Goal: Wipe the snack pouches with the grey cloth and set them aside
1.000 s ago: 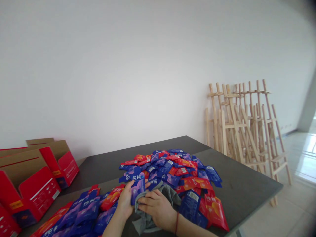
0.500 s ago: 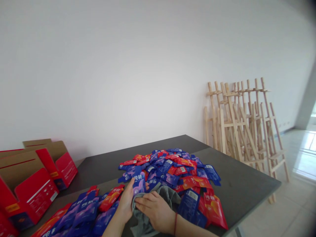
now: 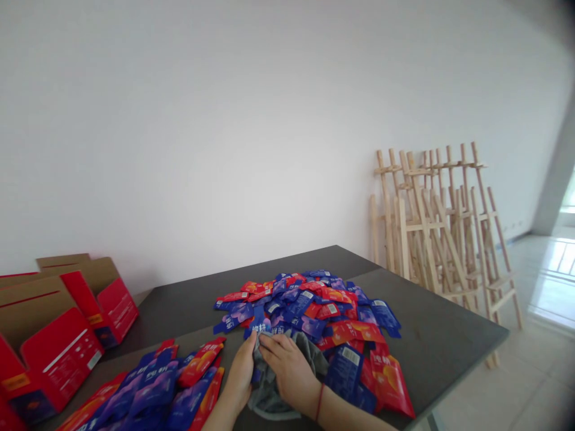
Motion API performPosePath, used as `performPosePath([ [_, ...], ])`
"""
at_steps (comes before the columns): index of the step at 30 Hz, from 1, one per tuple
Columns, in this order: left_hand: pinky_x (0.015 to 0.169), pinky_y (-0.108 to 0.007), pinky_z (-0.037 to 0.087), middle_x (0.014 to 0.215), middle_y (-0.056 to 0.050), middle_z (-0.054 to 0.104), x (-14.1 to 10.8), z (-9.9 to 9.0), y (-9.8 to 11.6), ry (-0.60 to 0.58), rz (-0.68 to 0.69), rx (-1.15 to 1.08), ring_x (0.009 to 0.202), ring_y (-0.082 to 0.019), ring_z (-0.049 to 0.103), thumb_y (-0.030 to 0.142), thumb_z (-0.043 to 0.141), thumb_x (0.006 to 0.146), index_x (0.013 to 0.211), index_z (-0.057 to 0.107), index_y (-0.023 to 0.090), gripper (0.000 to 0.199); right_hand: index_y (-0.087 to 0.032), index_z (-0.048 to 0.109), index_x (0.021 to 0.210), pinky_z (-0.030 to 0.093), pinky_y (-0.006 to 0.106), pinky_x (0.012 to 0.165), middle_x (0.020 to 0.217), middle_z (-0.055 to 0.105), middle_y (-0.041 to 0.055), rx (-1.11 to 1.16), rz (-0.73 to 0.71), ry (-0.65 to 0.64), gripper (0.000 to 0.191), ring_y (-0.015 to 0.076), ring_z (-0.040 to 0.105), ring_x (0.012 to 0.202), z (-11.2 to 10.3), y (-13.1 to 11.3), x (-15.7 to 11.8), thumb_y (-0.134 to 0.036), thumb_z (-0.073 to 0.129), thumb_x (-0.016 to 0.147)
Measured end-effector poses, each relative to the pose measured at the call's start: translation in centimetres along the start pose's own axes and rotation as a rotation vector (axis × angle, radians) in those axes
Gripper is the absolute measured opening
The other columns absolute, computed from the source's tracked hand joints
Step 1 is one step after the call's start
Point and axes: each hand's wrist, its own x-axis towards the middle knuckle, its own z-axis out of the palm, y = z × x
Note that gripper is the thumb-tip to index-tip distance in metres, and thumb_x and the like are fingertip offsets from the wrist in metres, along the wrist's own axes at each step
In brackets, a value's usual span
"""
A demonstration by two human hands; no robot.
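My left hand (image 3: pixel 242 370) grips a blue-purple pouch (image 3: pixel 261 322) with white lettering; only its top part shows above the cloth. Pressed against the pouch's front is a grey cloth (image 3: pixel 276 402), bunched under my right hand (image 3: pixel 287 366), whose fingers are closed on it. A red string circles my right wrist. Just beyond both hands lies a large heap of red and blue pouches (image 3: pixel 309 299). To the left of my left forearm is a second pile of such pouches (image 3: pixel 155 383).
Open red cardboard boxes (image 3: pixel 58 359) stand at the left on the dark table (image 3: pixel 442 323). Wooden easels (image 3: pixel 426 227) lean against the white wall (image 3: pixel 202 137) at the right, past the table's edge.
My right hand and the cloth have moved up over the pouch, covering more of its front. My left hand has shifted slightly to the right with the pouch.
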Motion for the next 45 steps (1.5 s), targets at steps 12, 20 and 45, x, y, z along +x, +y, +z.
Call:
performPosePath([
  [12, 0.100, -0.039, 0.043, 0.092, -0.009, 0.077, 0.0, -1.0, 0.9, -0.040, -0.004, 0.261, 0.106, -0.028, 0.065, 0.041, 0.073, 0.069, 0.079, 0.072, 0.015, 0.028, -0.014, 0.044, 0.139, 0.031, 0.039, 0.107, 0.148, 0.040, 0.0086, -0.010, 0.190, 0.056, 0.057, 0.0235, 0.037, 0.127, 0.9, 0.9, -0.2, -0.007, 0.043, 0.082],
  [20, 0.107, -0.040, 0.036, 0.091, -0.007, 0.077, 0.0, -1.0, 0.3, 0.052, 0.042, 0.341, 0.112, -0.029, 0.061, 0.035, 0.069, 0.073, 0.075, 0.071, 0.018, 0.017, -0.021, 0.042, 0.140, 0.031, 0.041, 0.106, 0.145, 0.044, 0.0056, 0.062, 0.061, -0.026, 0.056, 0.0227, 0.041, 0.122, -0.1, 0.6, -0.2, -0.014, 0.047, 0.085],
  [45, 0.094, -0.037, 0.045, 0.100, -0.009, 0.074, 2.5, -4.5, 5.4, 0.125, 0.317, 0.848, 0.105, -0.029, 0.065, 0.030, 0.056, 0.075, 0.091, 0.065, 0.021, 0.020, -0.026, 0.058, 0.118, 0.035, 0.033, 0.089, 0.123, 0.064, -0.0021, 0.054, -0.322, -0.223, 0.026, 0.0167, 0.050, 0.109, 0.3, 0.2, -0.4, -0.028, 0.048, 0.094],
])
